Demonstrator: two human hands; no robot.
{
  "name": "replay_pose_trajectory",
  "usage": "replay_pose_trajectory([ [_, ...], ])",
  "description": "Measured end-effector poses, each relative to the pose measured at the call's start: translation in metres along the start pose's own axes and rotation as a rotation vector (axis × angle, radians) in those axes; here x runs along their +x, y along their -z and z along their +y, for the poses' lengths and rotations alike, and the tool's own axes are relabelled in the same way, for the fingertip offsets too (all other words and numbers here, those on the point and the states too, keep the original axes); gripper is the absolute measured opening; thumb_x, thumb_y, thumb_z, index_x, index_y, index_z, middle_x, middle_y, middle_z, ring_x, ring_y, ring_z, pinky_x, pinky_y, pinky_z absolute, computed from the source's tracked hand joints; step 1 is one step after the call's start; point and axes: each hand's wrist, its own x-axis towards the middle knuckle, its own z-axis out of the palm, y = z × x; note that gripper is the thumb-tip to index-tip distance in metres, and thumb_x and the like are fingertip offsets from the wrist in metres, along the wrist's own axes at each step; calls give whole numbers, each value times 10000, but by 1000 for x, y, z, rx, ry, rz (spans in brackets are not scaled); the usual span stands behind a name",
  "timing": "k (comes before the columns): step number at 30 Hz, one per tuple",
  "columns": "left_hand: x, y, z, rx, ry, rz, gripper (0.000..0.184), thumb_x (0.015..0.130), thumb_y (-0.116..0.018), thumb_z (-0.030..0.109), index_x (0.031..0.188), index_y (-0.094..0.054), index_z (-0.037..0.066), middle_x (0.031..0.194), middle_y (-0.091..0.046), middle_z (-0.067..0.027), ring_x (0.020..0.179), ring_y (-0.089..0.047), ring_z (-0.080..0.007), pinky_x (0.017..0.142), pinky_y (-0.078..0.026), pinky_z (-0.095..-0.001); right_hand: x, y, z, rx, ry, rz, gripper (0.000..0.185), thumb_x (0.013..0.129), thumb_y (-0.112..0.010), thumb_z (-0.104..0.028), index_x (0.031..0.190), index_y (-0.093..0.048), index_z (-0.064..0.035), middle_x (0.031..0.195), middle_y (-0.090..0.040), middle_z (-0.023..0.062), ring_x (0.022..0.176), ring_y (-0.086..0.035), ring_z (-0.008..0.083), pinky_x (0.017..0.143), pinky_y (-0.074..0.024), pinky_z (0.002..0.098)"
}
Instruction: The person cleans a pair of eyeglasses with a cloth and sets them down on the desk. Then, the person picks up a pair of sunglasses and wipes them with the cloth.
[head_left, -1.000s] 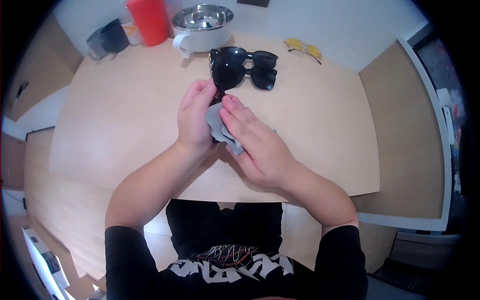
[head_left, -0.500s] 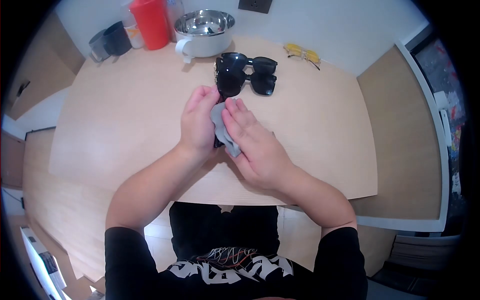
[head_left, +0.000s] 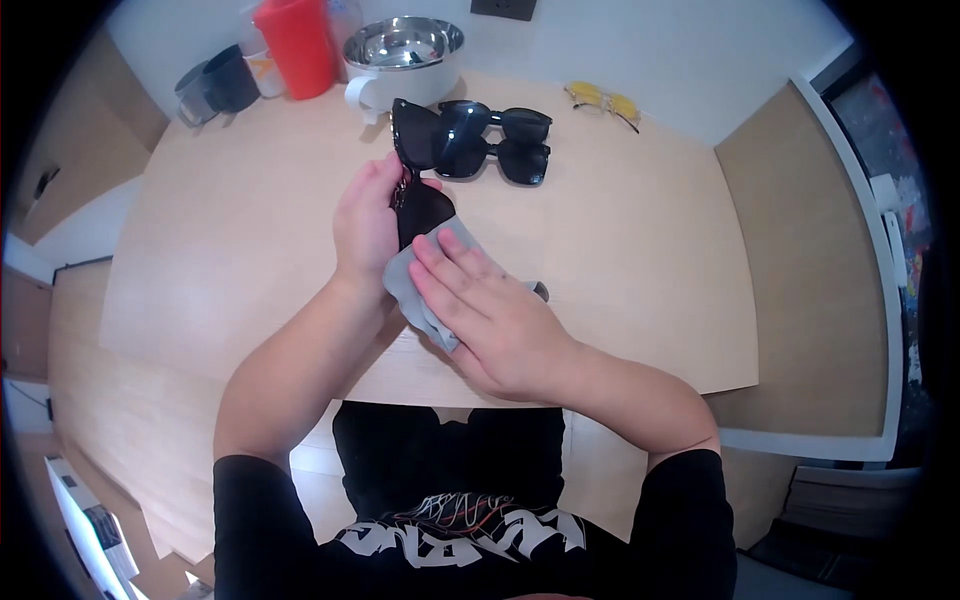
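Observation:
My left hand (head_left: 368,222) grips a pair of black sunglasses (head_left: 418,135) by the frame, with the lenses stacked one above the other and facing up to the right. A grey cloth (head_left: 405,285) lies under the fingers of my right hand (head_left: 490,310), pressed against the lower part of these glasses. The right fingers are stretched over the cloth, and the thumb is mostly hidden. Just beyond the hands, two more pairs of dark sunglasses (head_left: 520,163) rest on the table, one behind the other. A small dark object (head_left: 541,290) peeks out behind my right hand, too hidden to name.
Yellow-tinted glasses (head_left: 605,102) lie at the back right of the wooden table (head_left: 640,260). Along the back left stand a white-handled steel bowl (head_left: 405,80), a red container (head_left: 297,50) and dark mugs (head_left: 230,80). A wooden side panel (head_left: 805,230) borders the right.
The held sunglasses have tilted into view, their lenses now showing above the cloth. My left hand has shifted slightly left, and my right hand and the cloth have slid down toward me.

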Motion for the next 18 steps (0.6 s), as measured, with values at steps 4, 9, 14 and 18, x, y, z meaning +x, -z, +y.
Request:
replay_pose_trajectory([
  [4, 3, 1, -1, -26, 4, -11, 213, 1023, -465, 240, 954, -549, 57, 838, -651, -121, 740, -620, -168, 680, -516, -297, 2, 3, 3, 17, -20, -11, 655, 788, -635, -80, 1395, -428, 51, 1481, -397, 247, 1372, -386, 425, 1124, -334, 484],
  [9, -9, -3, -8, -54, 24, -95, 206, 1027, -444, 243, 985, -546, 69, 897, -642, -106, 822, -623, -170, 757, -536, -322, 4, 11, 8, 19, -113, -20, 653, 814, -629, -79, 1410, -395, 54, 1489, -376, 260, 1379, -371, 432, 1124, -333, 484],
  [14, -5, 3, -21, -111, 10, -169, 179, 1011, -443, 226, 983, -533, 73, 969, -630, -106, 882, -627, -193, 809, -530, -339, 6, 10, 14, 5, -133, 28, 639, 837, -608, -74, 1421, -378, 50, 1498, -362, 260, 1390, -354, 434, 1120, -335, 491],
  [18, -8, -1, -25, -122, 7, -187, 168, 1003, -451, 213, 986, -534, 67, 982, -626, -101, 893, -626, -192, 806, -528, -335, 4, 9, 17, 5, -162, 33, 651, 840, -603, -74, 1434, -364, 47, 1506, -347, 260, 1394, -343, 437, 1119, -336, 493],
])
